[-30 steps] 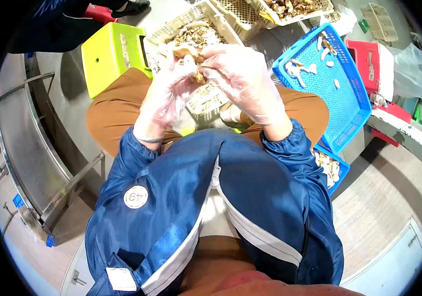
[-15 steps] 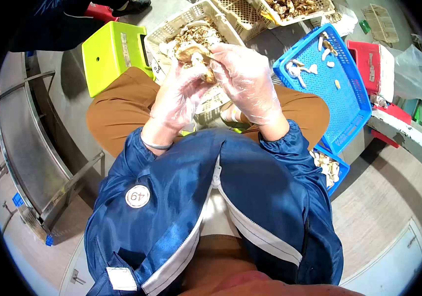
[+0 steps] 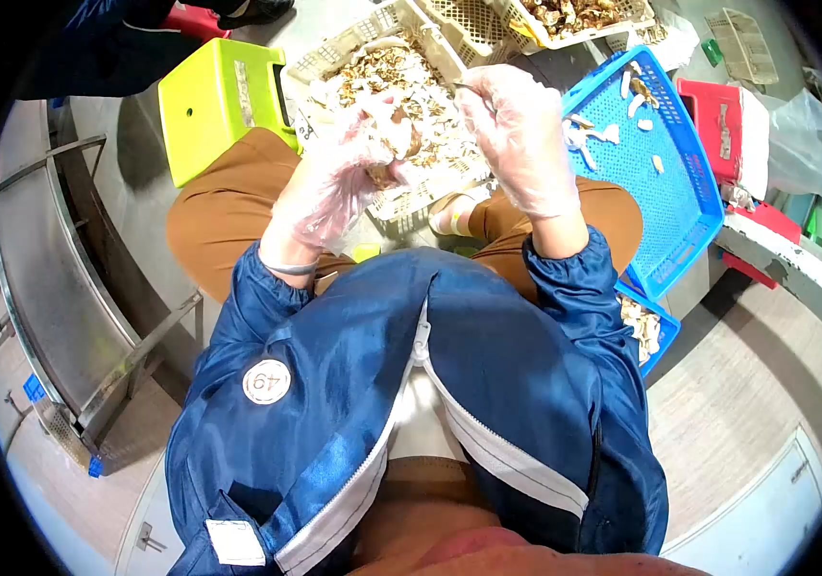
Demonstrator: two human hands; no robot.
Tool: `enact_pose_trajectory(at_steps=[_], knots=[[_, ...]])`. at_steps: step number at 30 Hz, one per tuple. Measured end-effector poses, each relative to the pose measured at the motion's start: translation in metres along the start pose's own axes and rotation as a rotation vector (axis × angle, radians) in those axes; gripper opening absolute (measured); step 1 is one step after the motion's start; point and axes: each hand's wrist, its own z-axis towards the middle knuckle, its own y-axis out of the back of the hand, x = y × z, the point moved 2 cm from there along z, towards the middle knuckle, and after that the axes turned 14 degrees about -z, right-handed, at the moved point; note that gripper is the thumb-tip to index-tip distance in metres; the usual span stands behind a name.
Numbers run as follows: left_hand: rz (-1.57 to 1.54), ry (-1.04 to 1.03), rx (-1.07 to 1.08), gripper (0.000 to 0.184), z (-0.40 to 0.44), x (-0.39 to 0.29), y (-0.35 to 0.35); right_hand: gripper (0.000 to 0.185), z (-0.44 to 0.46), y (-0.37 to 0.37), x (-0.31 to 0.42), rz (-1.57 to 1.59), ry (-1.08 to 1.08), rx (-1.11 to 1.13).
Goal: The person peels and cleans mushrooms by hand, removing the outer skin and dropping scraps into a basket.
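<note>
My left hand (image 3: 339, 182), in a clear plastic glove, is closed around a brown-and-white mushroom (image 3: 399, 134) held above the cream crate. My right hand (image 3: 523, 144), gloved the same way, is apart from it to the right, its thumb and fingers pinched together. A thin dark sliver shows at those fingertips, too small to name. Below both hands stands the cream perforated crate (image 3: 442, 48), filled with brown and white mushroom pieces (image 3: 421, 91).
On the right, a blue basket (image 3: 665, 216) holds a few pale stems; a smaller blue bin (image 3: 665, 336) sits under it. A lime stool (image 3: 209, 106) stands left, a red stool (image 3: 709, 125) right. Another crate of mushrooms (image 3: 574, 14) is at the back. A metal frame (image 3: 65, 259) runs along the left.
My hands have moved apart. The right hand has come away from the mushroom, to the right; the left has shifted slightly left and down, keeping the mushroom. More of the crate's contents shows.
</note>
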Motion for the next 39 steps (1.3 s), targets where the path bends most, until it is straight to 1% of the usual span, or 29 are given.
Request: enact_pose_trajectory(at_steps=[1, 3, 4, 5, 6, 8, 9, 12, 13, 16, 17, 20, 23, 26, 27, 30, 32, 34, 37, 39], knots=[[-0.003, -0.015, 0.040, 0.061, 0.001, 0.000, 0.003, 0.012, 0.000, 0.000, 0.001, -0.028, 0.026, -0.012], [0.013, -0.034, 0.056, 0.064, 0.001, -0.001, 0.005, 0.009, -0.001, 0.006, 0.009, -0.085, 0.074, -0.036], [0.021, -0.044, 0.064, 0.065, 0.002, -0.001, 0.005, 0.008, -0.001, 0.011, 0.017, -0.017, 0.044, 0.071], [-0.024, -0.040, 0.089, 0.065, 0.004, -0.001, 0.008, 0.010, -0.001, 0.012, 0.023, 0.115, 0.056, 0.094], [0.002, -0.059, 0.071, 0.064, 0.006, -0.001, 0.010, 0.011, -0.001, 0.010, 0.027, 0.247, 0.067, 0.116], [0.050, -0.100, 0.035, 0.062, 0.008, 0.000, 0.012, 0.013, 0.000, 0.008, 0.033, 0.198, 0.215, 0.079], [0.029, -0.121, 0.028, 0.058, 0.006, -0.003, -0.001, 0.014, 0.000, 0.007, 0.036, 0.234, 0.231, 0.088], [0.031, -0.187, 0.004, 0.062, 0.008, 0.002, 0.002, 0.010, -0.003, 0.001, 0.034, 0.278, 0.249, 0.097], [0.046, -0.180, -0.017, 0.065, 0.007, 0.002, 0.007, 0.009, -0.006, 0.000, 0.036, 0.252, 0.212, 0.082], [0.082, -0.214, -0.020, 0.067, 0.009, 0.005, 0.012, 0.008, -0.005, 0.001, 0.035, 0.281, 0.179, 0.130], [0.078, -0.203, 0.017, 0.068, 0.009, 0.004, 0.010, 0.007, -0.003, 0.003, 0.034, 0.255, 0.234, 0.100], [0.103, -0.210, -0.018, 0.070, 0.009, 0.005, 0.010, 0.010, -0.004, 0.002, 0.032, 0.200, 0.249, 0.090], [0.158, -0.196, -0.008, 0.072, 0.005, 0.002, 0.005, 0.008, -0.003, 0.003, 0.030, 0.258, 0.201, 0.136], [0.088, -0.165, 0.037, 0.073, 0.004, 0.001, 0.007, 0.008, -0.004, -0.001, 0.019, 0.290, 0.026, 0.003], [0.082, -0.148, 0.017, 0.072, 0.003, -0.001, 0.000, 0.011, -0.002, 0.002, 0.015, 0.212, -0.021, 0.010], [0.110, -0.159, 0.026, 0.073, 0.003, -0.003, 0.002, 0.014, 0.000, 0.004, 0.014, 0.384, 0.078, 0.031], [0.145, -0.180, 0.033, 0.074, 0.006, -0.001, 0.003, 0.019, -0.004, 0.002, 0.020, 0.502, 0.065, 0.139], [0.198, -0.190, 0.036, 0.075, 0.004, -0.001, 0.001, 0.022, -0.008, -0.002, 0.024, 0.600, -0.036, 0.218], [0.276, -0.245, 0.061, 0.075, 0.005, -0.001, 0.003, 0.024, -0.010, -0.009, 0.018, 0.631, 0.006, 0.169], [0.335, -0.275, 0.098, 0.076, 0.010, 0.000, 0.008, 0.023, -0.013, -0.008, 0.019, 0.721, -0.128, 0.241]])
